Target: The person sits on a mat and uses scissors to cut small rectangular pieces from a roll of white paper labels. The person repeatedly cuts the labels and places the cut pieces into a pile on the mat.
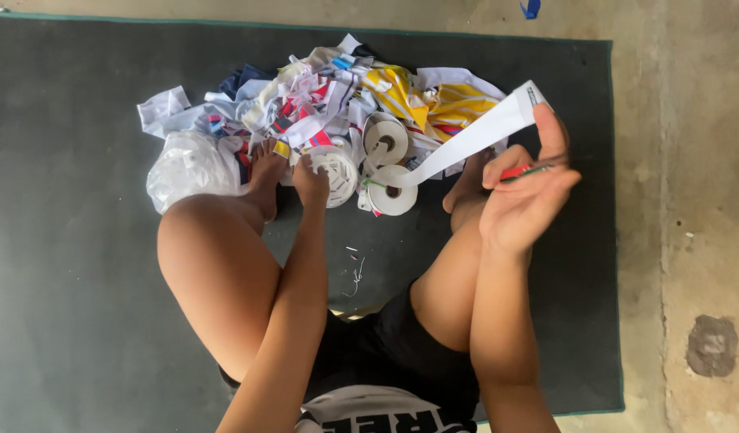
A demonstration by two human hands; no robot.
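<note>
Head view. Right hand [523, 196]: pinches white tape [473, 136] end with a red tool [520, 171], strip taut from roll [392, 191] ahead-left; keep tension even. Left hand [311, 183]: fingers curled, pressing a perforated spool [337, 172]. Scraps [321, 88] beyond. Surface: dark mat [72, 240] on concrete floor [698, 160].

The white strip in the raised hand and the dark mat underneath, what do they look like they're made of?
The white strip looks like woven ribbon or fabric tape, matte: it unrolls flat from a white roll and bends softly in the right hand. Paper cannot be ruled out. The dark mat looks like felt or low-pile carpet: dull grey, slightly fuzzy, with a thin green edge.
</note>
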